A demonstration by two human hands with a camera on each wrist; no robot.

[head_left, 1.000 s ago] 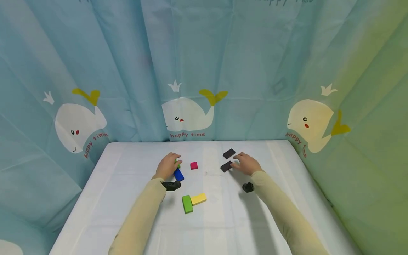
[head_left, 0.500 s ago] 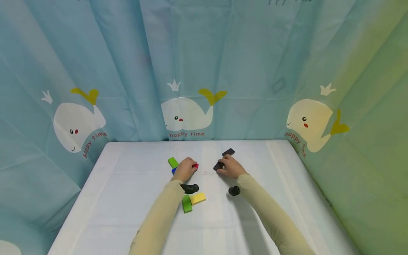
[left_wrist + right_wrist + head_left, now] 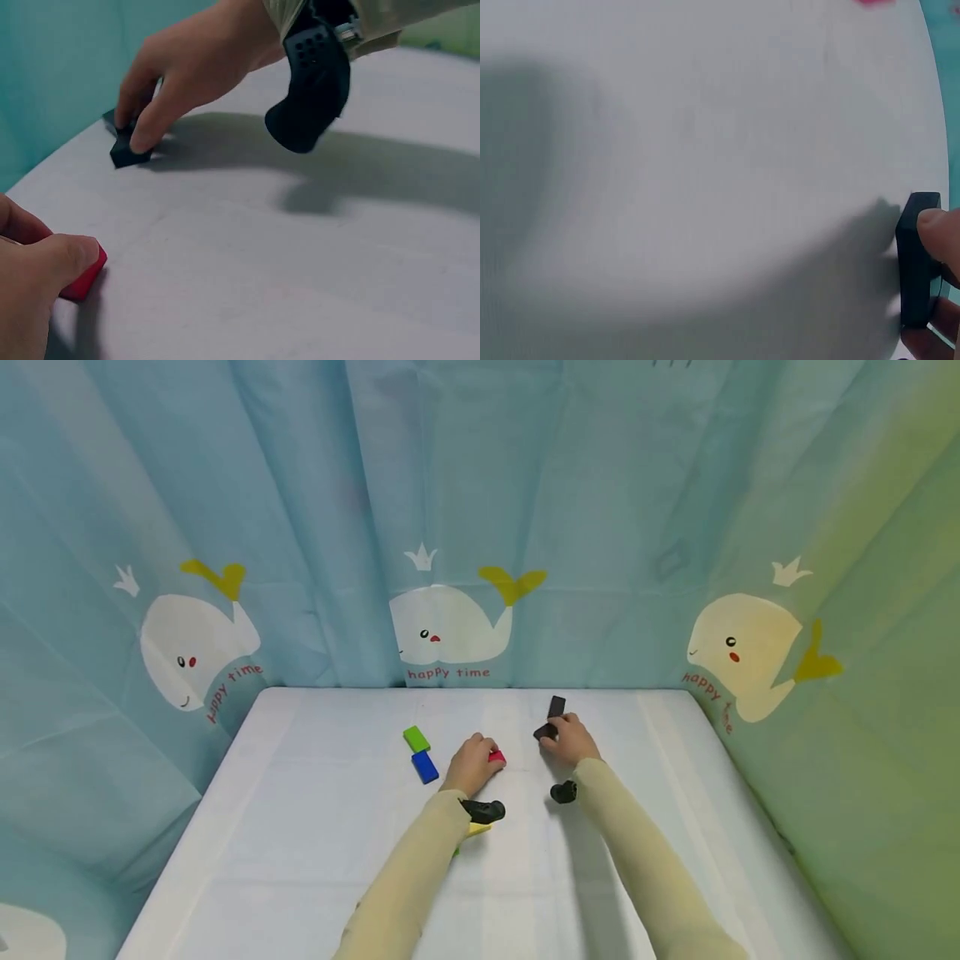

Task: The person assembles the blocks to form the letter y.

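Whale-print curtains (image 3: pixel 615 527) hung behind the white counter (image 3: pixel 300 852), where the left hand (image 3: pixel 471 766) pinched a red block (image 3: pixel 497 758) and the right hand (image 3: pixel 574 742) gripped a black block (image 3: pixel 543 732).

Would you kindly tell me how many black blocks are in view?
2: the near black block, pinched by the right hand, and the far black block, just beyond it. The sleeves could hide others.
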